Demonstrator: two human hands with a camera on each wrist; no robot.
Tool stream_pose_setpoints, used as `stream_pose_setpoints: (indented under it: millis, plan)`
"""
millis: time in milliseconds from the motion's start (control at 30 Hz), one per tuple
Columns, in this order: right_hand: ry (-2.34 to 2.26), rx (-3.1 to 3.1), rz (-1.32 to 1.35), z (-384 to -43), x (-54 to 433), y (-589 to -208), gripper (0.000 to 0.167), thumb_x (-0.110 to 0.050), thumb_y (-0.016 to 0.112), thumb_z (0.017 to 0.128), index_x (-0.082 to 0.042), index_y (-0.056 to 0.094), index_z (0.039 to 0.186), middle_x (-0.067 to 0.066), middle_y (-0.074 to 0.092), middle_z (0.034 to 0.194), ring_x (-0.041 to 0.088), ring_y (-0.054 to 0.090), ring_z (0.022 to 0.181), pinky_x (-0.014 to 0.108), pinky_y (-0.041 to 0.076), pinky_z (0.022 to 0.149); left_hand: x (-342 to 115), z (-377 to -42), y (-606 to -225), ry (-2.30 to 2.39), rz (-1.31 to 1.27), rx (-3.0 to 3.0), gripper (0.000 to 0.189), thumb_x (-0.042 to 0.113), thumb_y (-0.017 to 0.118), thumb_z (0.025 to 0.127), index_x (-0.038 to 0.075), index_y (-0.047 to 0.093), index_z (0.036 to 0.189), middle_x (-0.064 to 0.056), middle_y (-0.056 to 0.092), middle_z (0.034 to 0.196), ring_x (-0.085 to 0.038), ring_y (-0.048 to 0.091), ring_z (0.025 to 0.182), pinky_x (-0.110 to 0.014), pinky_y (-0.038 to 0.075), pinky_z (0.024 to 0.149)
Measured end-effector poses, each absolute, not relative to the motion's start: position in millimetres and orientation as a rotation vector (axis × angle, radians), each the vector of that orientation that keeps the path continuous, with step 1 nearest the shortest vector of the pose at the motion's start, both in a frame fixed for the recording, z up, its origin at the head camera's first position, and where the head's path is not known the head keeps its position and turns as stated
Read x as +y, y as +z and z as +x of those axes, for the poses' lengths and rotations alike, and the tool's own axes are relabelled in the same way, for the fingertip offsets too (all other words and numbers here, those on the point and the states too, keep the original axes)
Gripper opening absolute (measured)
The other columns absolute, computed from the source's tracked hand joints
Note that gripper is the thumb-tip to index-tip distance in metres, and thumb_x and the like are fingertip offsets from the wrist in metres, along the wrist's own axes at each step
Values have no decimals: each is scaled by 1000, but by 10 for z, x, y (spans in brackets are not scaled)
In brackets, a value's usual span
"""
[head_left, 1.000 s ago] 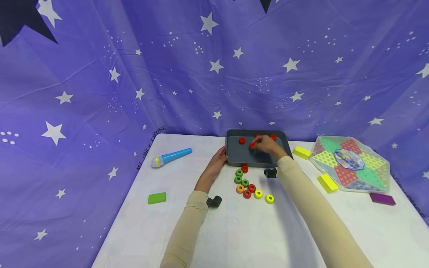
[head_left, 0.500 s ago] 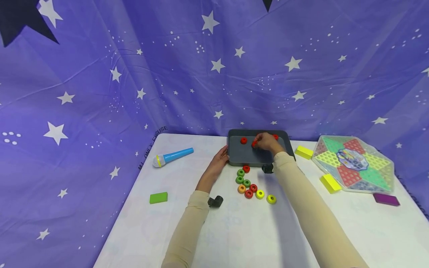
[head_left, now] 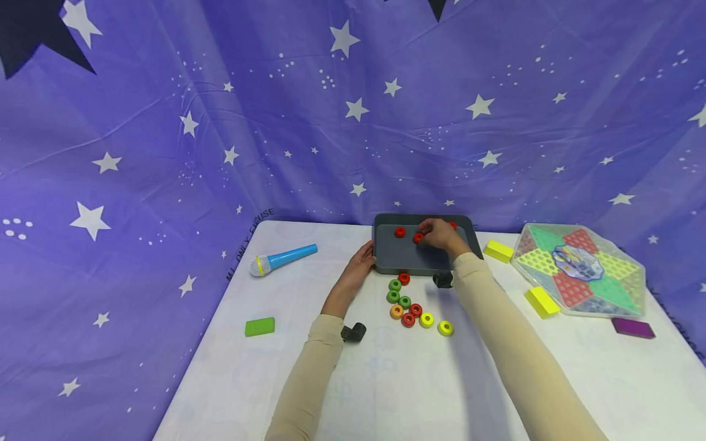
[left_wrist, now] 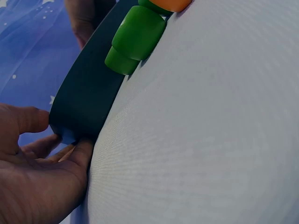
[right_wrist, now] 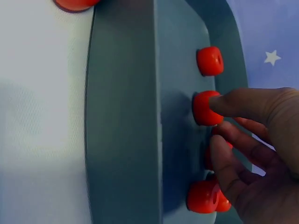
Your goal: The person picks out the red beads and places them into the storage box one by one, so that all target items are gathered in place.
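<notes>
In the head view, my left hand (head_left: 358, 267) holds the left side of a dark grey tray (head_left: 388, 260). The left wrist view shows its fingers around the tray's corner, at rim and base. My right hand (head_left: 441, 234) is over the tray, fingers apart, its thumb touching a red bead (right_wrist: 204, 108) that sits on the tray floor. Another red bead (head_left: 399, 232) lies to the left of that one. More red beads (right_wrist: 202, 197) lie beyond, partly behind the right fingers in the right wrist view.
In front of the tray lie green beads (head_left: 393, 296), an orange bead (head_left: 396, 312), red beads (head_left: 408, 320) and yellow beads (head_left: 445, 328). A toy microphone (head_left: 284, 258) and green block (head_left: 260, 326) lie left. Right are yellow blocks (head_left: 543, 302), a purple block (head_left: 633, 327) and a game board (head_left: 576, 263).
My right hand has shifted slightly back in the tray and its fingers have spread from the red bead, which now sits in fuller view. The left hand stays at the tray.
</notes>
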State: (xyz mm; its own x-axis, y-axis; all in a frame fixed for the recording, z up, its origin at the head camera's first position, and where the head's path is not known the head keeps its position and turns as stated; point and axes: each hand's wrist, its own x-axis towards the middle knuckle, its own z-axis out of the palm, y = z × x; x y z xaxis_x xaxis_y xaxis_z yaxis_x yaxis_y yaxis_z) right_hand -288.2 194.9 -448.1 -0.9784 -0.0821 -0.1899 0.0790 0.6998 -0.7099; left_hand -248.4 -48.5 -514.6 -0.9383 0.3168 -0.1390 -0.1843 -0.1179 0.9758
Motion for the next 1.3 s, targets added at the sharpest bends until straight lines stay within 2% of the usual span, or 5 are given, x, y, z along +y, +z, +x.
stream_pose_setpoints:
  millis: [167,300,433,833,1300]
  plan:
    - [-1285,2719,-48,-2908,2019,-4547,44,-6,73,80,1,59,121,18,61,116,31,57,106,41,51,90,-474,-2468,-5158,2105,143,1836,55,3,42,100,13,28,153,-7,28,157,-20,27,144,-37,27,117]
    - [-1313,2728,-4,-2784,1984,-4492,47,-7,65,86,1,53,131,22,56,129,36,53,118,48,47,98,-459,-2464,-5162,2102,149,1838,55,2,41,100,13,27,153,-7,28,157,-20,27,144,-38,27,117]
    - [-1370,2750,-6,-2630,1962,-4461,44,-13,63,92,-2,52,133,21,55,132,36,54,117,50,48,95,-447,-2463,-5154,2099,160,1841,56,2,41,100,12,27,153,-7,27,158,-21,26,144,-39,27,117]
    - [-1491,2756,-38,-2097,1912,-4475,36,-23,68,90,-8,63,123,10,68,111,26,62,103,41,53,85,-459,-2483,-5135,2105,142,1836,56,1,41,100,13,29,153,-6,29,157,-19,29,143,-36,29,116]
    - [-1565,2703,-148,-1656,1758,-4699,35,-18,72,87,-9,66,120,10,69,113,24,64,101,35,51,83,-480,-2500,-5132,2119,142,1822,56,1,40,100,12,27,153,-8,29,157,-21,28,144,-37,27,117]
